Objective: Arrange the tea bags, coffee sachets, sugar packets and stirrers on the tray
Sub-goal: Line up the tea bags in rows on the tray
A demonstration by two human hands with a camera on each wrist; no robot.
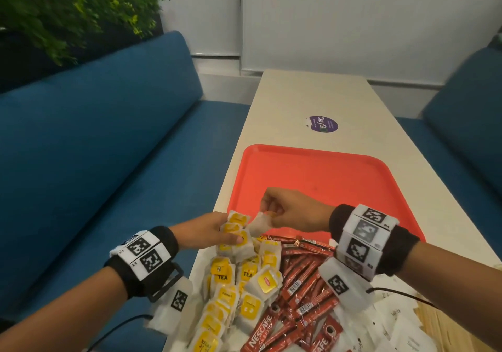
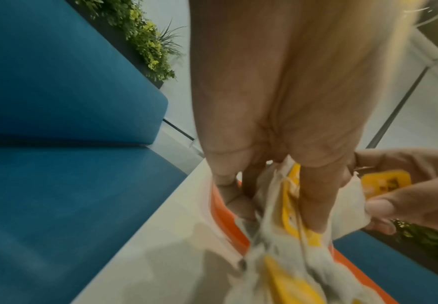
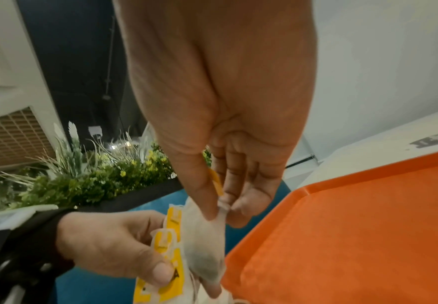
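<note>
My left hand (image 1: pixel 214 231) grips a bunch of white tea bags with yellow tags (image 1: pixel 235 229) above the near left corner of the orange tray (image 1: pixel 326 172). Thumb and fingers of my right hand (image 1: pixel 274 210) pinch the top of a single tea bag (image 1: pixel 259 225) beside that bunch; the right wrist view shows the same tea bag (image 3: pixel 202 242) hanging from the pinch. A heap of tea bags (image 1: pixel 239 292) lies on the table in front of me, with red coffee sachets (image 1: pixel 301 283) to its right and white sugar packets (image 1: pixel 402 332) at the lower right. The tray is bare.
The long cream table (image 1: pixel 312 99) carries a purple sticker (image 1: pixel 323 124) beyond the tray. Blue sofas (image 1: pixel 95 134) flank the table on both sides. A green plant (image 1: pixel 68 6) stands behind the left sofa. Cables run from both wristbands.
</note>
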